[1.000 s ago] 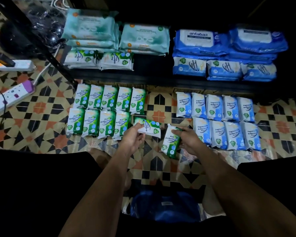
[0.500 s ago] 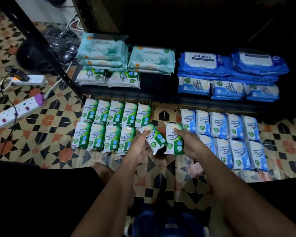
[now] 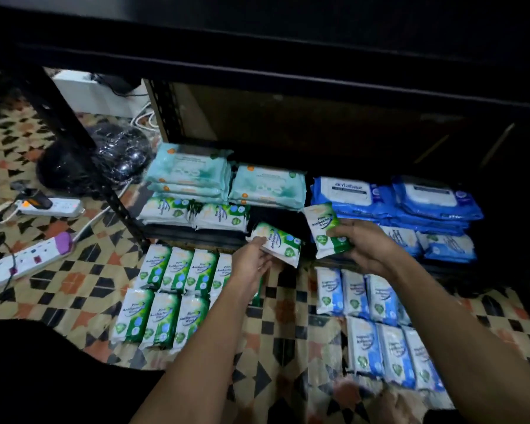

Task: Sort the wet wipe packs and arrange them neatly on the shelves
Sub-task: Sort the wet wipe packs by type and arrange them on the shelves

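Patterned tile floor in black, orange and cream, dim light; black metal shelf at low level ahead. Left hand pinches a small green-and-white wipe pack by its near edge, pack tilted, over the shelf's front lip. Right hand grips a second green-and-white wipe pack, held roughly upright before the large blue packs stacked on the shelf's right. Pale teal packs stacked on the shelf's left, small green packs lying just in front. On the floor: green packs in two rows left, small blue packs in rows right. White power strips far left.
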